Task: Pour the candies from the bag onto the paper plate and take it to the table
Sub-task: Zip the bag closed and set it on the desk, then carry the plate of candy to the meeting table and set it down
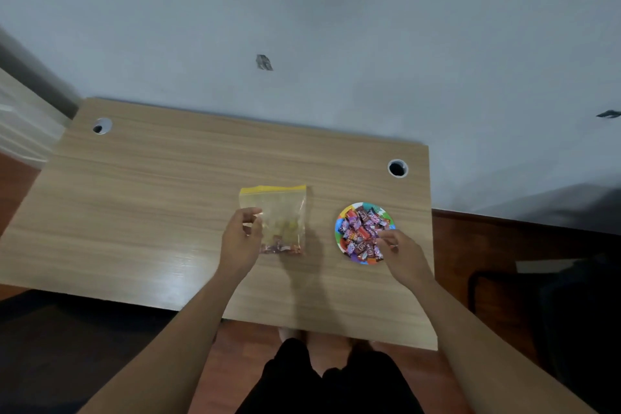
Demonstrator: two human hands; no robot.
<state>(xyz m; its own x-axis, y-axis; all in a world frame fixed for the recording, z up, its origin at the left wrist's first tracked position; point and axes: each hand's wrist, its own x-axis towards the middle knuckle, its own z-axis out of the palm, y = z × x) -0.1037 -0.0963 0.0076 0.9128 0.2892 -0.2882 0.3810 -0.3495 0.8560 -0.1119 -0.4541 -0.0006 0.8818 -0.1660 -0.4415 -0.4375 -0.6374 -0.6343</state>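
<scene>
A clear zip bag (282,212) with a yellow top strip lies flat on the wooden desk (151,198), a few wrapped candies left at its near end. My left hand (240,239) is at the bag's left edge, fingers curled and pinching the plastic. To the right sits a small colourful paper plate (342,222) heaped with red and purple wrapped candies (361,228). My right hand (401,254) is at the plate's near right rim, and its fingertips grip the rim there.
Two round cable holes are in the desk, one at the back left (101,126) and one at the back right (398,168). A grey wall rises behind it. A dark chair (537,306) stands to the right on the reddish floor. My legs show below the near edge.
</scene>
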